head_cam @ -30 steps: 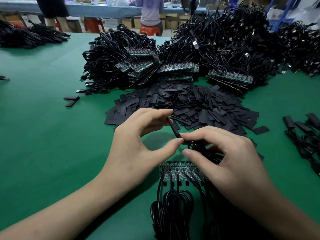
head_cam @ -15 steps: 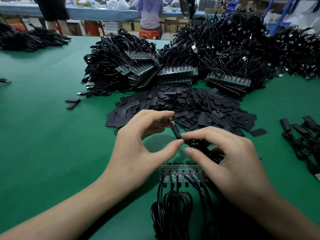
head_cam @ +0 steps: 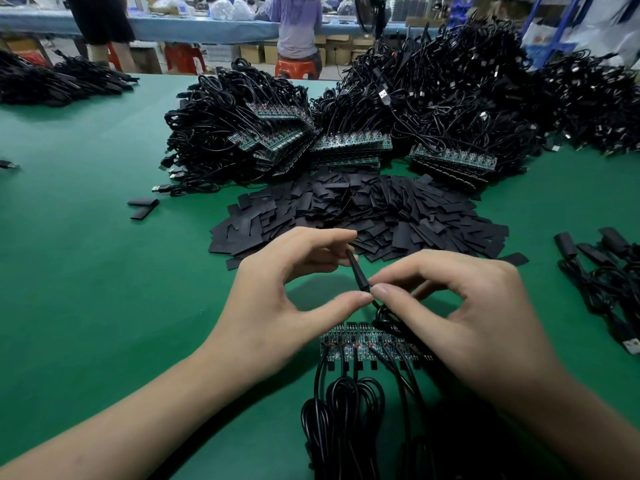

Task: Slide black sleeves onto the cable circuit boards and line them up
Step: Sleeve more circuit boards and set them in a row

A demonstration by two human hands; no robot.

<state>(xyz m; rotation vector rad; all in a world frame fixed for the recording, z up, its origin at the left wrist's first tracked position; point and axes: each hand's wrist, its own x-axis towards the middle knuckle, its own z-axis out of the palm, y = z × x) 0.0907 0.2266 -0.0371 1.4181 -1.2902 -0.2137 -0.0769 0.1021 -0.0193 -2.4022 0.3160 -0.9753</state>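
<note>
My left hand (head_cam: 277, 303) pinches a flat black sleeve (head_cam: 357, 271) between forefinger and thumb, held edge-on above the table. My right hand (head_cam: 464, 317) meets it from the right, thumb and forefinger closed on the sleeve's lower end and on a black cable (head_cam: 384, 315) that runs out of it. Whether a board sits inside the sleeve is hidden. Just below the hands lies a row of green circuit boards (head_cam: 360, 344) side by side, bare, their black cables (head_cam: 341, 410) coiled toward me. A heap of loose black sleeves (head_cam: 363, 213) lies beyond the hands.
Large piles of cables with stacked green boards (head_cam: 346, 147) fill the back of the green table (head_cam: 86, 289). Sleeved cables (head_cam: 602, 268) lie at the right edge. Two stray sleeves (head_cam: 142, 207) rest at left. People stand and sit at a far bench (head_cam: 298, 26).
My right thumb and forefinger have closed in on the sleeve's lower end, and both hands sit slightly more to the right. The row of boards has not moved.
</note>
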